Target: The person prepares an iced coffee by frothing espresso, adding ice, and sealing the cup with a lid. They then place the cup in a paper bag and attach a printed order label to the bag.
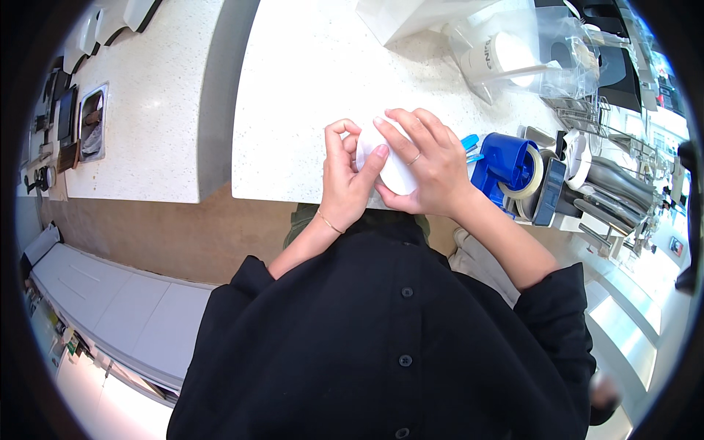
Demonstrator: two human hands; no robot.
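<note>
Near the front edge of the speckled white counter (291, 110), a white rounded piece (397, 171), perhaps paper or a lid, is held between both hands. My left hand (349, 168) grips its left side, the thumb lying on its face and the fingers bent behind. Over the right side curves my right hand (432, 159), fingers along the top and thumb at the lower edge. The underside of the piece is hidden. Just right of my right hand are a blue tape dispenser (498, 162) with a roll of tape and a light-blue plastic object (470, 144).
At the back right stand a white paper bag (407, 19) and a clear plastic bag (473, 82) around a white cup (503, 58). A phone (550, 192), metal containers (621, 179) and a wire rack (583, 113) crowd the right. Another counter (137, 110) lies left, across a gap.
</note>
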